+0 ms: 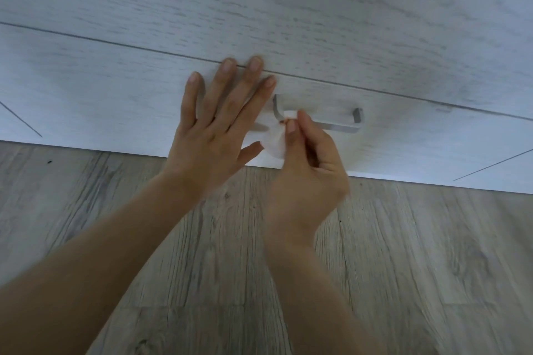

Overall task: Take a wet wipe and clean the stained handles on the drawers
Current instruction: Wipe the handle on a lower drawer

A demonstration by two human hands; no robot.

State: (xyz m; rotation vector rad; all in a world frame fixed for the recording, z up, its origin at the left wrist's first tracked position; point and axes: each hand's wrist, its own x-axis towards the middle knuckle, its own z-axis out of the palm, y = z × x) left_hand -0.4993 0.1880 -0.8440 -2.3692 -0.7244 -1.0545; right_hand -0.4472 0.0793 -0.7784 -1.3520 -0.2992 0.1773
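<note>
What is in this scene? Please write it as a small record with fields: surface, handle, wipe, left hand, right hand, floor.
surface: pale grey wood-grain drawer front
handle: grey metal bar handle, its left end covered by the wipe
wipe: white wet wipe with a brownish stain near the fingertips
left hand: left hand flat, fingers straight, on the drawer front
right hand: right hand pinches the wipe against the handle
floor: grey wood-look plank floor
</note>
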